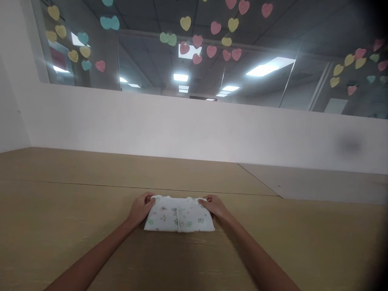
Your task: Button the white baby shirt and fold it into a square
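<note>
A small white garment (189, 216), folded into a flat shape, lies on the wooden table in front of me. Small coloured figures are printed on it, and a seam runs down its middle. At its upper left corner my left hand (142, 208) pinches the cloth between thumb and fingers. My right hand (214, 206) grips the upper right corner in the same way, thumb on top. The fingers under the cloth are partly hidden on both sides.
The wooden table (75, 226) spreads around the garment, with a dark seam line behind it. A greyish panel (318, 184) adjoins at the right. Behind stands a white wall (182, 125), and above it a window (151, 60) with heart-shaped paper notes (185, 23).
</note>
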`<state>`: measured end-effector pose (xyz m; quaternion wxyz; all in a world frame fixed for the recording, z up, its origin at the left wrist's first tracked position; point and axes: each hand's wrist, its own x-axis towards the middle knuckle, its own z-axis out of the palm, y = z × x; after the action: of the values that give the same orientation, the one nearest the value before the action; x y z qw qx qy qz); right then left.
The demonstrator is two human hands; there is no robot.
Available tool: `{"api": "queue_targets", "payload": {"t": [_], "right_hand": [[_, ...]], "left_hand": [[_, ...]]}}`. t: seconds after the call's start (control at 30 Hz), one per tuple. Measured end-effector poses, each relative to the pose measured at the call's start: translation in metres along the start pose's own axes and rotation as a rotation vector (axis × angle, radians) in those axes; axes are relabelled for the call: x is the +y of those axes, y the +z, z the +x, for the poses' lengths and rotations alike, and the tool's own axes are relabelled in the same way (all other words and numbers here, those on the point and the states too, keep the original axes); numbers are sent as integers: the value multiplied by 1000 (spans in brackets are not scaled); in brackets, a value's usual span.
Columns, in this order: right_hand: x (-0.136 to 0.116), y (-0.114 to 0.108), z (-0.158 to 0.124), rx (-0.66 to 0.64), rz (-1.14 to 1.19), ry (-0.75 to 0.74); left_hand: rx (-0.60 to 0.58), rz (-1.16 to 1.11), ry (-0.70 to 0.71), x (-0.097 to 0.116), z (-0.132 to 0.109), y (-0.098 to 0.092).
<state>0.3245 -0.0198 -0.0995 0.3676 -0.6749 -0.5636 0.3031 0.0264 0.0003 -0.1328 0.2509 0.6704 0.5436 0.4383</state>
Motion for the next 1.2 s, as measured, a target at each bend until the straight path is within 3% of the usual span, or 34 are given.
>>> {"api": "queue_targets", "payload": {"t": [0.27, 0.47, 0.73, 1.2], "right_hand": [[14, 3, 1, -52, 212, 3], [19, 7, 3, 33, 149, -184], [23, 9, 8, 13, 78, -341], [18, 10, 3, 80, -79, -306]], "left_hand": [[-76, -139, -8, -7, 4, 1], [-122, -139, 20, -6, 5, -1], [-117, -142, 23, -6, 5, -1], [-154, -11, 47, -1, 3, -2]]}}
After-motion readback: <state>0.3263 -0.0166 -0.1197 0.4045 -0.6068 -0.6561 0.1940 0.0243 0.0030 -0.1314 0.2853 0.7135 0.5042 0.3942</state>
